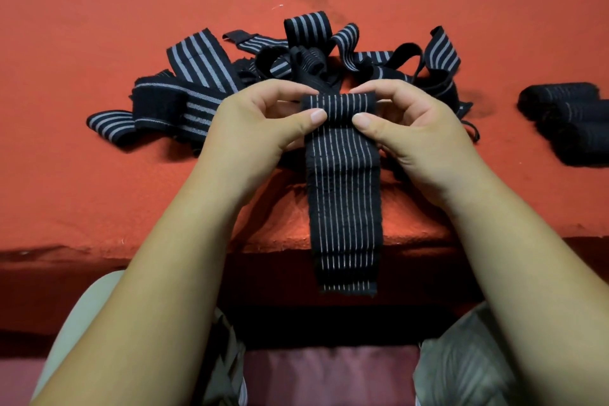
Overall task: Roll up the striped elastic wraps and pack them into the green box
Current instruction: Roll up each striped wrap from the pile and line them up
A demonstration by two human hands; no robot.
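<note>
On the left of the red table (99, 26) we saw a messy pile of loose wraps (197, 63), black with grey stripes. Next came the left hand (260, 122), with its thumb and fingers pinching the left end of a small roll. That roll was the top of the striped wrap (344, 194) — the rest of it hung flat toward the person and dropped over the table's near edge. The right hand (412, 132) pinched the other end of the roll the same way, so the roll sat right between the two hands, with both thumbs on its near side. Far to the right lay some finished rolls (566, 122), well apart from the hands. We could not see the green box at all. We thought things could go wrong here: the wrap looked stretchy, so if one thumb let go the roll might spring open — and if one hand turned faster, it could go crooked. The hanging tail might also tug it loose.
</note>
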